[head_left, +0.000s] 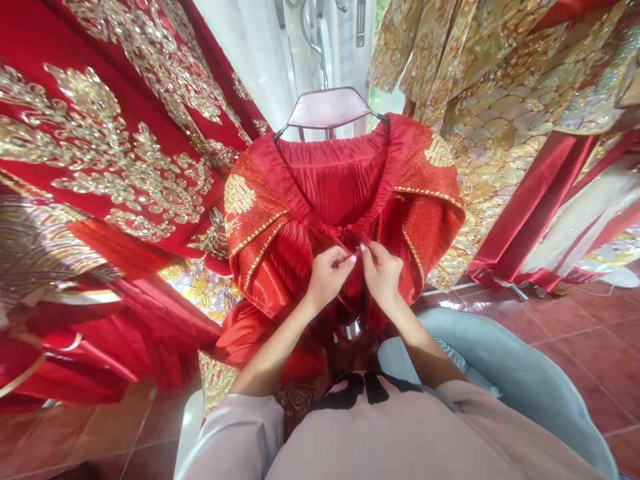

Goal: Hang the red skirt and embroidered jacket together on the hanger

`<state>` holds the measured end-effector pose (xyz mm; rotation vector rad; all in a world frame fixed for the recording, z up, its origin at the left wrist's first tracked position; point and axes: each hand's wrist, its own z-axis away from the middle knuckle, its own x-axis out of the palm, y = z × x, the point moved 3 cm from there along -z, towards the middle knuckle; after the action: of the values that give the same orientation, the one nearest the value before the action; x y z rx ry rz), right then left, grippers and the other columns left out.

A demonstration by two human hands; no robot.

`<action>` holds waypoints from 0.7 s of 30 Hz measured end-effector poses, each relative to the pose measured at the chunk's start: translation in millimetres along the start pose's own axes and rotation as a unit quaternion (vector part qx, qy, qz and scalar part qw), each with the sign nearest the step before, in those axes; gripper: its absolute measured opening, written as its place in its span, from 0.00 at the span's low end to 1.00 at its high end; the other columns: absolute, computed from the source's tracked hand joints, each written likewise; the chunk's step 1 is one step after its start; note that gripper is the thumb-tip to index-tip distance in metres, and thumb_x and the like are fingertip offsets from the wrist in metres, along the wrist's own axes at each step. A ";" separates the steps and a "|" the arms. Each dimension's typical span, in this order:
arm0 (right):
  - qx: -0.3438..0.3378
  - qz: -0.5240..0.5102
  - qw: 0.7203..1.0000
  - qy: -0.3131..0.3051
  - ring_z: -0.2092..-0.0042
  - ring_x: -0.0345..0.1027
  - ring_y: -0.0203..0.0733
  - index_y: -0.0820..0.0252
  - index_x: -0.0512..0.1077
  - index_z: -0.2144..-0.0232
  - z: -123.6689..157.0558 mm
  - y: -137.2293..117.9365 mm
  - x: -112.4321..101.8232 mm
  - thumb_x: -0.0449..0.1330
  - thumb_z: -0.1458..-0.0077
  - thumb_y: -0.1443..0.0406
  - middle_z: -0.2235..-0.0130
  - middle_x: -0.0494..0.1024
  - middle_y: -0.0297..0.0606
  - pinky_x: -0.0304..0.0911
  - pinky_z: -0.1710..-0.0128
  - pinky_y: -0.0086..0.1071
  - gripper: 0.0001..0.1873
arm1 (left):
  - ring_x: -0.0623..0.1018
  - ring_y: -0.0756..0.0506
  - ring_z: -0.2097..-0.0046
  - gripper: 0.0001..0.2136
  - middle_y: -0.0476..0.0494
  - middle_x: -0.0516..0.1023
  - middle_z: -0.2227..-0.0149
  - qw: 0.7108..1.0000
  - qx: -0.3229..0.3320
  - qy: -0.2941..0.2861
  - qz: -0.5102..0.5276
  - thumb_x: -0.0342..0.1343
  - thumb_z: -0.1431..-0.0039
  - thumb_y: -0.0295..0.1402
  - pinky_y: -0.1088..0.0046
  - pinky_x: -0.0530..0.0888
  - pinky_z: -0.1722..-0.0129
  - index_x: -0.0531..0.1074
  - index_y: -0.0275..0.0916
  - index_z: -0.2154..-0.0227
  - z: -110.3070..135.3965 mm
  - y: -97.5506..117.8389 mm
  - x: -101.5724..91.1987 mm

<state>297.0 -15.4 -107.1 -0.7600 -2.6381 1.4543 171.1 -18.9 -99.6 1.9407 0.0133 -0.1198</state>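
Note:
A red garment (345,167) with a gathered neckline, glittery shoulder flaps and gold beaded trim hangs in front of me on a hanger (330,110). At the bottom of its neckline, my left hand (330,270) pinches a thin red drawstring (345,243). Close beside it, my right hand (381,270) also pinches the string between thumb and fingertips. The two hands are almost touching. Red folds and the fingers hide part of the string, so I cannot tell whether it is knotted.
Red cloth with gold sequin embroidery (95,133) hangs at the left. Gold scale-patterned garments (475,100) hang at the right. A light blue-grey padded chair (520,373) stands close at my right, on reddish floor tiles (575,333). A metal hook (313,40) is behind the hanger.

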 end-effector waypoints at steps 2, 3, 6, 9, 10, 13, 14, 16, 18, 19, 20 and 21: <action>-0.039 0.080 0.996 0.024 0.77 0.66 0.36 0.62 0.75 0.70 -0.4 -3.6 -4.0 0.53 0.45 0.62 0.75 0.76 0.41 0.62 0.72 0.29 0.13 | 0.63 0.53 0.75 0.10 0.52 0.65 0.78 0.999 0.020 -0.004 -0.037 0.56 0.44 0.36 0.78 0.61 0.74 0.68 0.35 0.77 0.0 4.8 1.1; -0.053 0.099 0.993 0.028 0.77 0.65 0.36 0.62 0.75 0.72 -0.9 -5.6 -5.0 0.53 0.45 0.62 0.78 0.74 0.39 0.61 0.73 0.29 0.13 | 0.63 0.53 0.75 0.11 0.52 0.66 0.78 0.999 0.025 -0.005 -0.046 0.55 0.44 0.36 0.78 0.61 0.74 0.68 0.35 0.76 -0.1 6.9 1.6; -0.070 0.095 0.991 0.062 0.77 0.63 0.35 0.61 0.72 0.76 -8.2 -12.3 -10.6 0.54 0.46 0.61 0.80 0.69 0.37 0.61 0.72 0.29 0.13 | 0.61 0.54 0.77 0.12 0.52 0.64 0.80 0.998 0.032 -0.003 -0.047 0.55 0.43 0.38 0.78 0.59 0.76 0.68 0.35 0.78 -3.9 16.5 -1.1; -0.021 -0.057 0.991 0.122 0.77 0.63 0.34 0.61 0.70 0.74 -34.4 -14.0 -26.4 0.54 0.45 0.61 0.79 0.68 0.35 0.62 0.73 0.28 0.11 | 0.58 0.54 0.79 0.13 0.53 0.61 0.82 0.995 0.056 0.038 -0.070 0.57 0.45 0.37 0.77 0.56 0.78 0.66 0.35 0.80 -14.1 36.9 -16.8; 0.013 -0.145 0.983 0.115 0.77 0.63 0.33 0.61 0.69 0.74 -48.3 -12.2 -32.3 0.54 0.44 0.62 0.78 0.68 0.34 0.62 0.74 0.27 0.10 | 0.57 0.54 0.79 0.13 0.53 0.60 0.83 0.993 0.068 0.054 -0.086 0.57 0.46 0.37 0.77 0.55 0.78 0.66 0.35 0.81 -18.4 46.1 -24.8; 0.103 -0.423 0.899 0.045 0.72 0.68 0.33 0.60 0.68 0.73 -96.2 -5.5 -50.8 0.52 0.43 0.68 0.74 0.72 0.35 0.65 0.74 0.25 0.08 | 0.56 0.54 0.79 0.12 0.53 0.60 0.83 0.981 0.106 0.084 -0.137 0.58 0.48 0.36 0.76 0.53 0.79 0.67 0.36 0.81 -32.9 75.7 -55.1; 0.110 -0.490 0.864 0.032 0.68 0.71 0.34 0.59 0.68 0.73 -110.9 -4.2 -57.7 0.51 0.43 0.70 0.71 0.74 0.37 0.67 0.72 0.26 0.08 | 0.56 0.54 0.79 0.11 0.53 0.60 0.83 0.976 0.121 0.098 -0.152 0.59 0.48 0.35 0.76 0.53 0.79 0.68 0.36 0.80 -38.4 84.7 -67.6; 0.084 -0.563 0.821 0.053 0.59 0.72 0.36 0.59 0.69 0.71 -133.8 -3.7 -70.6 0.49 0.42 0.71 0.65 0.75 0.40 0.69 0.66 0.29 0.11 | 0.54 0.55 0.80 0.07 0.54 0.59 0.83 0.969 0.136 0.144 -0.145 0.60 0.49 0.32 0.76 0.51 0.80 0.69 0.37 0.78 -50.1 98.7 -95.8; 0.010 -0.537 0.836 0.118 0.57 0.72 0.39 0.60 0.68 0.69 -145.1 -7.6 -77.1 0.49 0.40 0.69 0.63 0.74 0.41 0.70 0.61 0.33 0.09 | 0.50 0.55 0.81 0.05 0.57 0.53 0.85 0.975 0.106 0.176 -0.082 0.60 0.49 0.31 0.76 0.49 0.80 0.68 0.39 0.74 -62.2 104.9 -122.6; -0.037 -0.487 0.859 0.153 0.57 0.73 0.39 0.60 0.67 0.68 -146.6 -11.8 -76.9 0.49 0.40 0.66 0.62 0.74 0.41 0.69 0.59 0.35 0.08 | 0.48 0.55 0.81 0.05 0.58 0.50 0.85 0.980 0.085 0.176 -0.044 0.59 0.48 0.31 0.76 0.49 0.81 0.67 0.41 0.73 -67.3 106.2 -132.9; -0.086 -0.414 0.888 0.182 0.57 0.73 0.40 0.60 0.66 0.67 -146.3 -17.4 -74.6 0.49 0.39 0.63 0.62 0.73 0.41 0.68 0.57 0.37 0.08 | 0.47 0.55 0.81 0.05 0.58 0.47 0.85 0.984 0.067 0.166 -0.015 0.58 0.47 0.32 0.76 0.48 0.81 0.66 0.42 0.72 -71.0 107.5 -140.2; -0.129 -0.324 0.916 0.196 0.56 0.72 0.40 0.60 0.65 0.66 -145.2 -23.7 -70.3 0.48 0.38 0.61 0.62 0.73 0.41 0.67 0.55 0.38 0.10 | 0.46 0.55 0.82 0.05 0.58 0.45 0.84 0.987 0.060 0.146 -0.004 0.57 0.46 0.33 0.76 0.49 0.81 0.66 0.43 0.72 -73.0 109.6 -144.7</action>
<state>386.9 58.0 7.5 -0.1148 -2.4242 0.7038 40.2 15.9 41.5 2.0625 0.2134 0.1636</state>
